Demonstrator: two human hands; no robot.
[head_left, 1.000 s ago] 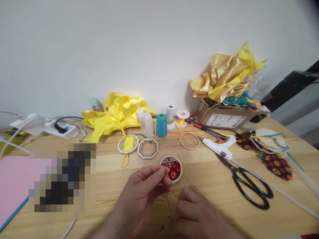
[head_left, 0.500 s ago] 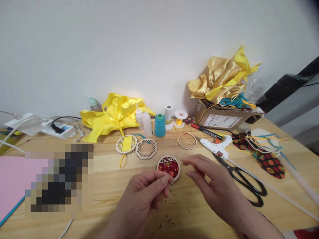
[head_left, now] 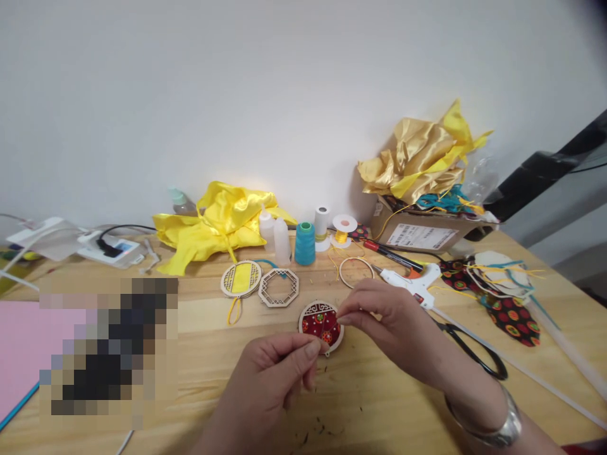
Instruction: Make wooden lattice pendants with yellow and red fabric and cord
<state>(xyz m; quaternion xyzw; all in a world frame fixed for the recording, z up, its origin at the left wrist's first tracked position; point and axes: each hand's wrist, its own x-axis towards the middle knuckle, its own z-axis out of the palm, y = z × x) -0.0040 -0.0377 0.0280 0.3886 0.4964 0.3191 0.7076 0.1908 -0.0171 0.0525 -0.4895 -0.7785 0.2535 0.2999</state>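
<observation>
My left hand (head_left: 284, 373) is closed in a pinch, thumb against forefinger. A thin needle-like piece (head_left: 323, 331) seems to stick up from its fingertips, too fine to make out well. Just to the right, my right hand (head_left: 384, 325) also pinches thumb and forefinger together. Whatever lies between those fingers is too small to see. Behind both hands a round wooden frame ornament (head_left: 315, 309) with dark red patterned fabric lies on the table; the fingertips overlap its lower and right edges in view, and I cannot tell whether they touch it.
Behind lie an octagonal wooden frame (head_left: 279, 304), a yellow-fabric round frame (head_left: 228, 285), a thin ring (head_left: 342, 276), a teal thread cone (head_left: 305, 245) and white bottles (head_left: 282, 243). At right are a glue gun (head_left: 403, 281), black-handled scissors (head_left: 493, 366) and a cardboard box (head_left: 382, 226).
My right hand has moved left and slightly up towards my left hand, and its fingers have closed from apart into a pinch. My left hand keeps its pinch.
</observation>
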